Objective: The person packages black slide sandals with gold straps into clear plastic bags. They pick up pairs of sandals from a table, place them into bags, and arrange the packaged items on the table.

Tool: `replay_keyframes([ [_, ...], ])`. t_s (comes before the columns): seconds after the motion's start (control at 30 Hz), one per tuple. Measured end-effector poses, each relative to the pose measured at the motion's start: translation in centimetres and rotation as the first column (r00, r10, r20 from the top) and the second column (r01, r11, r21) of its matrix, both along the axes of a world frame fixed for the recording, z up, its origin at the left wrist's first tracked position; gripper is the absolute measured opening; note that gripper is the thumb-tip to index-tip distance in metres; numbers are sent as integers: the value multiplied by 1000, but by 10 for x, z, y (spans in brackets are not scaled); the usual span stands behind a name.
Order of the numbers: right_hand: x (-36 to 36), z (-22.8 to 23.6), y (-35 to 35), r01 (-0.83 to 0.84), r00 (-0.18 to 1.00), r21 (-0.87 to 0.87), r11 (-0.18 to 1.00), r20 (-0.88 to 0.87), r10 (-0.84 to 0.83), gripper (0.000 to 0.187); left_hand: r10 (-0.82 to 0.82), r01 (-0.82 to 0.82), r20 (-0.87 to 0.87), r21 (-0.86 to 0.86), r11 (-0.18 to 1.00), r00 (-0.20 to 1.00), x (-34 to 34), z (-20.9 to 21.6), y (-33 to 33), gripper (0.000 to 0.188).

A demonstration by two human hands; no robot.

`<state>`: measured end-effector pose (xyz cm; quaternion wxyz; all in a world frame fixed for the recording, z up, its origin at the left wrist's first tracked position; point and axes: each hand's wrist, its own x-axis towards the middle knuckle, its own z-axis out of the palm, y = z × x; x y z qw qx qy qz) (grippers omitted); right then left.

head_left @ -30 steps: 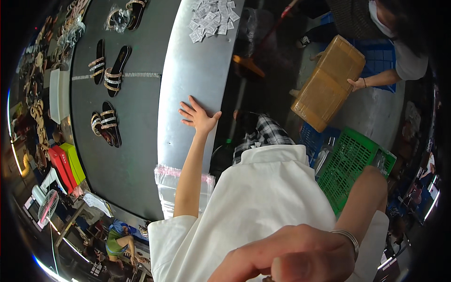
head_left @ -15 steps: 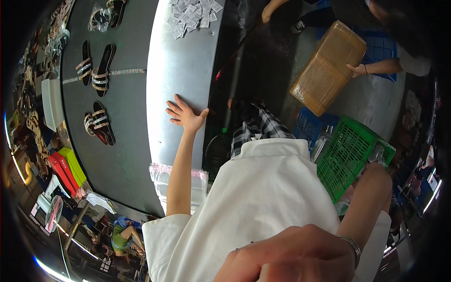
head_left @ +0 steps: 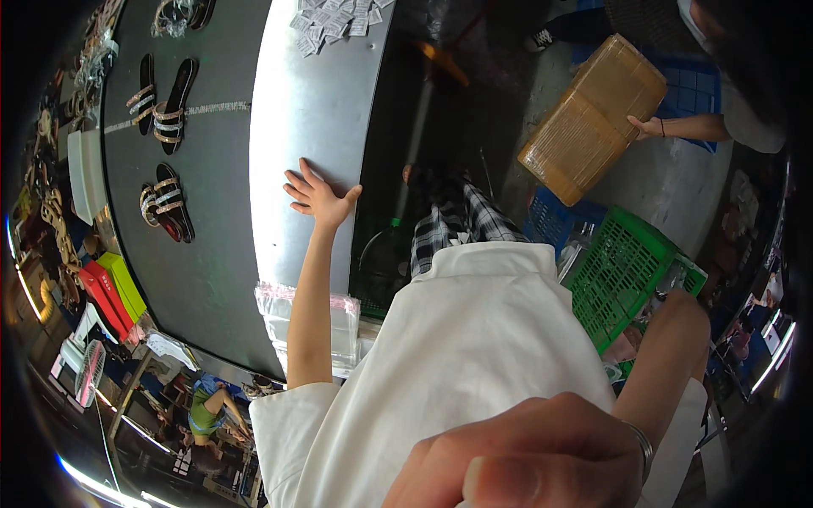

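On the metal counter (head_left: 318,93), the person's left hand (head_left: 320,199) rested palm down, fingers spread wide, with clear pink-edged bags (head_left: 344,332) under the forearm (head_left: 311,296) and a heap of small white slips (head_left: 335,20) toward the far end. Low in view, the right hand (head_left: 542,453) was curled; couldn't tell whether its fingers held anything. Left of the counter, strappy black-soled sandals (head_left: 168,127) lay on a dark surface (head_left: 203,279).

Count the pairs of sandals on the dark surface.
3: lower pair, middle pair, and top pair, partly cut off by the picture's edge; more may lie beyond it.
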<state>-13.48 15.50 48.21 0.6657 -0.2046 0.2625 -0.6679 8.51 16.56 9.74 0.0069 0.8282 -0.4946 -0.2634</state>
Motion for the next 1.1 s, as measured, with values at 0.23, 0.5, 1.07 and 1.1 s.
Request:
replay_keyframes([
  [0.23, -6, 17, -3, -96, 932, 317, 944, 361, -26, 43, -12, 12, 27, 16, 1000, 1000, -1, 0, -6, 128],
  [0.5, -72, -80, -56, -532, 847, 598, 599, 374, 378, 50, -4, 4, 27, -4, 1000, 1000, -1, -5, -3, 129],
  [1.07, -217, -538, -74, 306, 942, 903, 301, -242, -231, 43, 49, -49, 9, 35, 998, 999, 5, -9, -1, 129],
  [1.1, -222, -555, -38, 166, 985, 882, 442, -125, -121, 33, 34, -34, -1, 32, 999, 999, 5, -7, -5, 129],
])
